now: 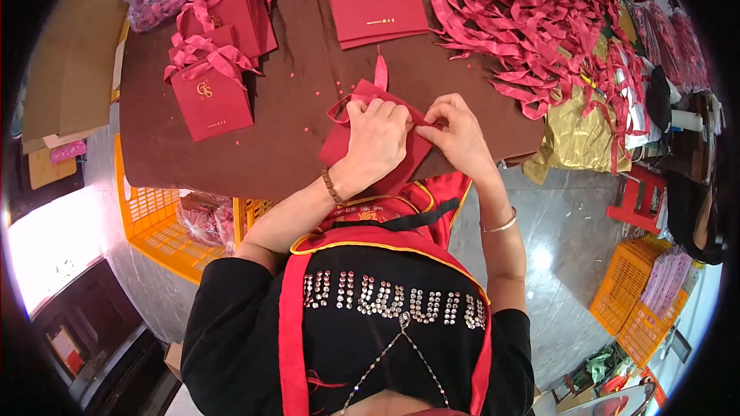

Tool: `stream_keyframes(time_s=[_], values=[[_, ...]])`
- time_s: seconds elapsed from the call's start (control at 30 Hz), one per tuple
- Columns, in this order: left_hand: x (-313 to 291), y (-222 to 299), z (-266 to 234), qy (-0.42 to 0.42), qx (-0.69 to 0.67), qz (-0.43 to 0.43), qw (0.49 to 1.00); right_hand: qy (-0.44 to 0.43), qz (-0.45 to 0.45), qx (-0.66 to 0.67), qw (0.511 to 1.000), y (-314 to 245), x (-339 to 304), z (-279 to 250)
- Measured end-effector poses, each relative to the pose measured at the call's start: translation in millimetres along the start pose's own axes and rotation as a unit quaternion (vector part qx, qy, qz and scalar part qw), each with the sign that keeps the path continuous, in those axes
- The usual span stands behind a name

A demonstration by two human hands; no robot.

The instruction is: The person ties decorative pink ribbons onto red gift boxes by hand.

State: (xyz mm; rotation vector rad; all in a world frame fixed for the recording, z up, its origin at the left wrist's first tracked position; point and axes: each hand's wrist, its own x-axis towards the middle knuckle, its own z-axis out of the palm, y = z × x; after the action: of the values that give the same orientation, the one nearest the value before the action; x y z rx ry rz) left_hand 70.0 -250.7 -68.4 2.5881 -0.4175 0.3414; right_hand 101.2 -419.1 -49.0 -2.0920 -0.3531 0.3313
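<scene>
Near the table's front edge lies a small dark red paper bag, turned at a slant. My left hand lies over it with its fingers curled closed, gripping its upper part and hiding much of it. A pink-red ribbon stands up beyond these fingers, and a loop shows beside them on the left. My right hand is closed in a pinch at the bag's right edge. Whether its fingertips hold the edge or a ribbon there, I cannot tell.
Flat red bags lie stacked at the far middle of the brown table. More bags with ribbon bows lie at the left. Loose ribbons pile up at the right. Orange crates stand on the floor.
</scene>
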Motion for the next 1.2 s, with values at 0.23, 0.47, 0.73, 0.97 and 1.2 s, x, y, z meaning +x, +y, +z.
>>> stream_keyframes(time_s=[0.23, 0.47, 0.73, 0.97, 1.2], values=[[1, 8, -3, 0.034, -0.075, 0.008, 0.997, 0.036, -0.044, -0.021, 0.998, -4, -7, -3], [10, -8, -16, 0.007, -0.056, 0.086, 0.995, -0.015, 0.023, 0.068, 0.997, -12, -16, -4], [46, -27, -56, -0.266, -0.13, 0.058, 0.953, 0.042, -0.025, 0.122, 0.991, -18, -25, 9], [93, -25, -82, -0.452, -0.119, 0.029, 0.883, 0.089, -0.021, 0.068, 0.993, -33, -27, 8], [81, -31, -50, -0.486, -0.355, -0.152, 0.784, 0.095, -0.055, 0.037, 0.993, -30, -26, 10]])
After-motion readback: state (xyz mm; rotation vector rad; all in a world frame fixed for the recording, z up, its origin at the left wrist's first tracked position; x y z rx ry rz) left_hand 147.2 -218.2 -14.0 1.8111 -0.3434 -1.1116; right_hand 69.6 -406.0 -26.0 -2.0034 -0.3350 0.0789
